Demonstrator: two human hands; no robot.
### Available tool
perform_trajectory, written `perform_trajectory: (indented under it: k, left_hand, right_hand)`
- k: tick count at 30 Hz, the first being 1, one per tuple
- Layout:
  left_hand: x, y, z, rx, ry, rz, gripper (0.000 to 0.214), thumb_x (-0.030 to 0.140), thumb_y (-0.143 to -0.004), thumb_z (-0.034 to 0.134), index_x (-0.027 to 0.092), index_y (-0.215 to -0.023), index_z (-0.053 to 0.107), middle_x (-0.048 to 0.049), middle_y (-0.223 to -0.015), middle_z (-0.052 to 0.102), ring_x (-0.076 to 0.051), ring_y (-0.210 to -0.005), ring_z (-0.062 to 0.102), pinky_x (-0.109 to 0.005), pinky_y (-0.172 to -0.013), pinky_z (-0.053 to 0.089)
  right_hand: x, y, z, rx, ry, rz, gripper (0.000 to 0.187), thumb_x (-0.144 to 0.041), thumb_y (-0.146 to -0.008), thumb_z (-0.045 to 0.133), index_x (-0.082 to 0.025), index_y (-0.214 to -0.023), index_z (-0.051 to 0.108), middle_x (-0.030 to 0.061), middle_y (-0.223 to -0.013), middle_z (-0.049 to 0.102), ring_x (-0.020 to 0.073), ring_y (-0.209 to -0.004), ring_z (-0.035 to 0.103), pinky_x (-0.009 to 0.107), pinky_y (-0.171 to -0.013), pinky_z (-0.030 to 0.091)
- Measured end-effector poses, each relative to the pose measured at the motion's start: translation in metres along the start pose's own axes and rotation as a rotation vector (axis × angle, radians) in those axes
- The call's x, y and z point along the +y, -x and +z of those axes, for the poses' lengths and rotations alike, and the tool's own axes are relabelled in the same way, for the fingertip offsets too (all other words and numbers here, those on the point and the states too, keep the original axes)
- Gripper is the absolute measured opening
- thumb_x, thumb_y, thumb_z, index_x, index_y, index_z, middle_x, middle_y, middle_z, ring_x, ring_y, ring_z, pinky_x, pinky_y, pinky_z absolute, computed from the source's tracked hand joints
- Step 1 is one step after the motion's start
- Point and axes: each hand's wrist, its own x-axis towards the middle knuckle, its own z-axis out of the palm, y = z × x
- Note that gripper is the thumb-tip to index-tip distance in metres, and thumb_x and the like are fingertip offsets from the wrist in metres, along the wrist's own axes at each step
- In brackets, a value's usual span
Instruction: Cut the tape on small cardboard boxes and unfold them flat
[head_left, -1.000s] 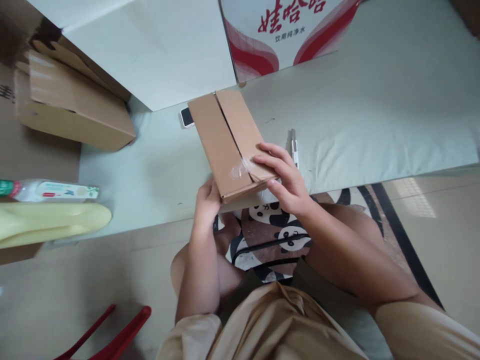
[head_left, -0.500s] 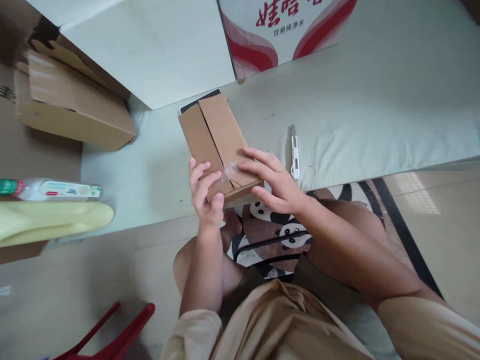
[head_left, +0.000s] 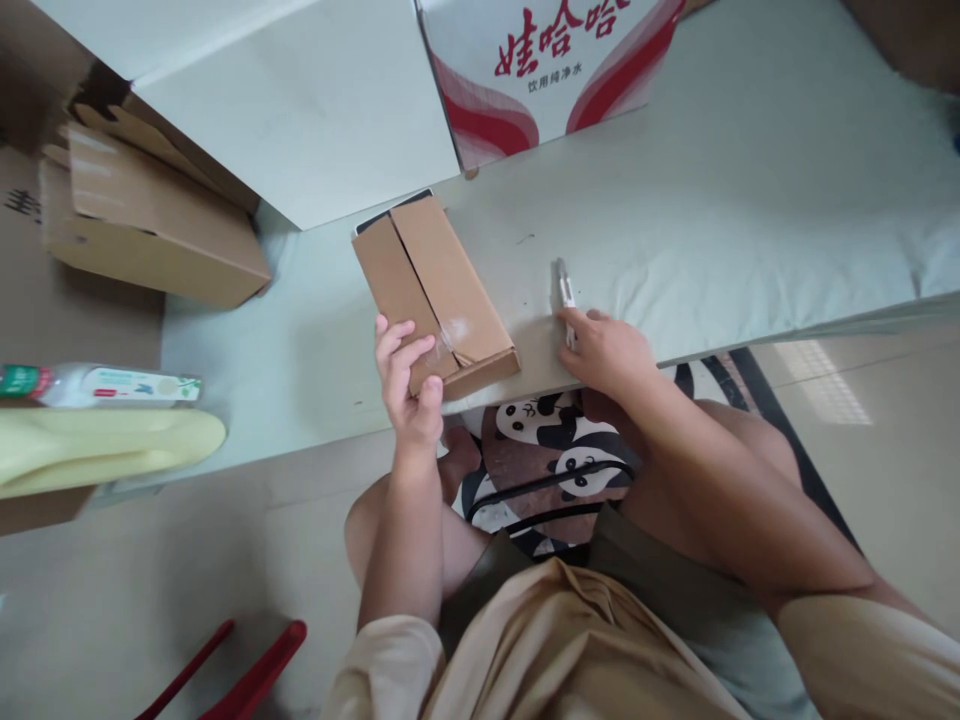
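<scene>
A small brown cardboard box (head_left: 448, 275) lies flap side up near the table's front edge, clear tape across the near end of its seam. My left hand (head_left: 409, 385) grips its near left corner, fingers on top and thumb at the near side. To the right of the box, my right hand (head_left: 609, 352) has its fingers closed around the handle of a white utility knife (head_left: 566, 290), whose tip points away from me on the cloth. Part of the handle is hidden under the fingers. A dark, white-edged flat thing (head_left: 375, 215) shows from under the box's far end.
A white carton (head_left: 300, 110) and a red-and-white water carton (head_left: 555, 90) stand at the back. To the left are an opened cardboard box (head_left: 157, 235), a plastic bottle (head_left: 101, 384) and a pale yellow object (head_left: 112, 450). Red chair parts (head_left: 259, 670) show at lower left.
My right hand has left the box, moved right and taken hold of the utility knife. My left hand stays on the box. The whole view has shifted slightly.
</scene>
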Motion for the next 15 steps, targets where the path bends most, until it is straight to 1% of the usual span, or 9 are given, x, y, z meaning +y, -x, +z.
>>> perform_trajectory:
  k: [3,5,8,10,13,14,15]
  left_hand:
    - [0.001,0.001,0.0,-0.002,-0.003,-0.002,0.035,0.052,-0.093,0.052,0.028,-0.112,0.068,-0.0045,-0.126,0.061,-0.027,-0.139,0.047,-0.056,-0.128,0.021]
    - [0.001,0.001,-0.001,-0.017,-0.034,-0.013,0.036,0.053,-0.093,0.051,0.027,-0.112,0.068,-0.0052,-0.127,0.061,-0.028,-0.14,0.047,-0.057,-0.127,0.022]
    - [0.001,0.002,-0.002,-0.038,-0.069,0.023,0.036,0.051,-0.095,0.048,0.028,-0.116,0.067,-0.0052,-0.129,0.061,-0.027,-0.139,0.048,-0.057,-0.127,0.023]
    - [0.001,0.001,-0.003,-0.04,-0.074,0.058,0.035,0.049,-0.096,0.046,0.028,-0.118,0.065,-0.0051,-0.129,0.06,-0.026,-0.136,0.051,-0.057,-0.127,0.023]
    - [0.002,-0.001,-0.004,-0.074,-0.099,0.084,0.038,0.052,-0.095,0.048,0.028,-0.12,0.063,-0.0062,-0.129,0.06,-0.027,-0.132,0.053,-0.058,-0.126,0.023]
    - [0.003,-0.001,-0.005,-0.094,-0.115,0.085,0.039,0.054,-0.094,0.05,0.028,-0.12,0.062,-0.0067,-0.129,0.059,-0.027,-0.132,0.053,-0.059,-0.126,0.023]
    - [0.004,-0.002,-0.006,-0.114,-0.132,0.083,0.041,0.056,-0.093,0.051,0.027,-0.12,0.062,-0.0071,-0.128,0.059,-0.028,-0.133,0.053,-0.06,-0.126,0.023]
  right_hand:
    - [-0.011,0.002,-0.002,-0.045,-0.158,-0.058,0.056,-0.026,-0.087,0.045,-0.018,-0.142,0.056,0.011,-0.084,0.071,0.0269,-0.072,0.062,0.036,-0.061,0.042]
    - [-0.02,0.004,-0.001,-0.075,-0.317,-0.122,0.053,-0.024,-0.088,0.039,-0.018,-0.136,0.061,0.0075,-0.076,0.07,0.0244,-0.071,0.063,0.034,-0.063,0.044]
    - [-0.03,0.006,0.002,-0.085,-0.51,-0.22,0.046,-0.026,-0.088,0.037,-0.018,-0.121,0.069,0.0072,-0.087,0.074,0.0227,-0.076,0.065,0.034,-0.069,0.048]
    - [-0.031,0.006,0.005,-0.044,-0.558,-0.292,0.045,-0.03,-0.087,0.042,-0.017,-0.123,0.067,0.0088,-0.097,0.075,0.022,-0.076,0.065,0.035,-0.07,0.05]
    - [-0.027,0.004,0.011,0.083,-0.582,-0.407,0.053,-0.032,-0.083,0.054,-0.017,-0.134,0.056,0.0112,-0.111,0.073,0.0207,-0.076,0.064,0.036,-0.07,0.053]
    - [-0.025,0.004,0.013,0.139,-0.592,-0.422,0.055,-0.03,-0.082,0.057,-0.019,-0.135,0.054,0.011,-0.112,0.073,0.0205,-0.078,0.065,0.036,-0.069,0.053]
    - [-0.025,0.004,0.013,0.204,-0.6,-0.415,0.052,-0.029,-0.082,0.058,-0.02,-0.132,0.054,0.0101,-0.108,0.073,0.0202,-0.077,0.065,0.035,-0.067,0.053]
